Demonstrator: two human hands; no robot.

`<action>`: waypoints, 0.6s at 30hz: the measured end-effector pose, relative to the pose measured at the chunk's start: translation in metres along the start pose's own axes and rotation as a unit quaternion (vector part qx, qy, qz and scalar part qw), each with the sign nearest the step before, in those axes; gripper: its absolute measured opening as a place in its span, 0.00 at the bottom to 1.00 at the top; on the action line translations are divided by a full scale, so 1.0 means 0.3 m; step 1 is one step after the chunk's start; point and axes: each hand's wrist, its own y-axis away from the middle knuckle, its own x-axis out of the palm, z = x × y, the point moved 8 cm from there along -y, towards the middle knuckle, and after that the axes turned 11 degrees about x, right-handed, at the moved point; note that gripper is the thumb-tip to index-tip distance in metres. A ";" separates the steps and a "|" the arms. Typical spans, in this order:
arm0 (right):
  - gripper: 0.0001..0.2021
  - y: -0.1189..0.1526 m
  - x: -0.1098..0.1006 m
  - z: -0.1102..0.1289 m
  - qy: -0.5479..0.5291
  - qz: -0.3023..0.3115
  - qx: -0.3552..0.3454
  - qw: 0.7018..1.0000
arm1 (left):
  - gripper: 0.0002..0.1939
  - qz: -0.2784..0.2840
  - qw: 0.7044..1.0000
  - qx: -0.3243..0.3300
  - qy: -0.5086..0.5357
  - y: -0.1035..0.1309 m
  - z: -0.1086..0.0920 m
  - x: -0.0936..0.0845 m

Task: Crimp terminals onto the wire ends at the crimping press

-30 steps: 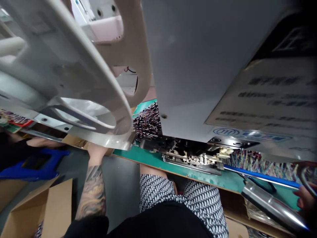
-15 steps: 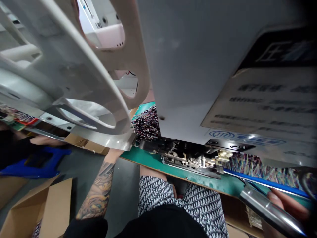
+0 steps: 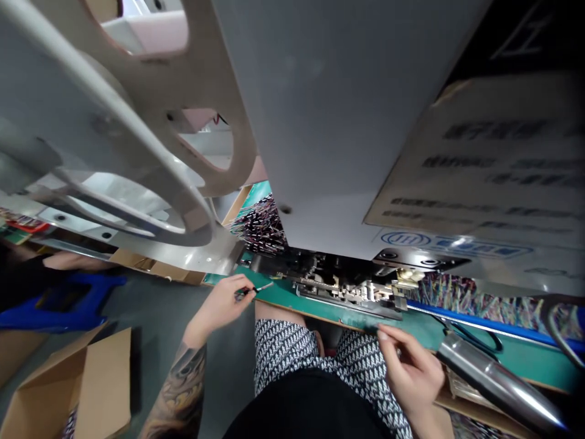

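My left hand point(image 3: 226, 300) is closed in a pinch at the green table's front edge. It holds a short thin wire point(image 3: 264, 286), whose pale end points right toward the terminal press's metal tooling point(image 3: 351, 289). My right hand point(image 3: 414, 369) is in front of the table edge, to the right of my lap. Its thumb and forefinger are drawn together; anything between the tips is too small to make out. Behind the tooling on the left lies a heap of dark-tipped wires point(image 3: 260, 225). More multicoloured wires point(image 3: 479, 305) lie behind a blue strip point(image 3: 503, 336) on the right.
The press's grey housing point(image 3: 329, 122) fills the upper middle, with a pale guard point(image 3: 183, 110) beside it. A shiny metal tube point(image 3: 498, 378) juts out at lower right. An open cardboard box point(image 3: 103, 384) and a blue stool point(image 3: 68, 305) stand left, near another person's arm point(image 3: 73, 261).
My left hand has come out from behind the guard with a wire in its fingers. My right hand has moved left, from behind the metal tube to the front of the table.
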 end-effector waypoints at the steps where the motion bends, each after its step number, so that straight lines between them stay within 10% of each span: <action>1: 0.07 0.007 0.044 0.028 -0.011 0.040 0.004 0.999 | 0.11 0.000 0.999 0.005 0.038 -0.008 -0.043 0.020; 7: 0.10 0.075 0.239 0.123 -0.080 0.247 0.128 0.957 | 0.06 -0.017 0.955 0.032 0.295 -0.079 -0.306 0.165; 18: 0.13 0.061 0.243 0.138 -0.183 0.258 0.264 0.911 | 0.03 -0.035 0.953 0.042 0.299 -0.149 -0.491 0.265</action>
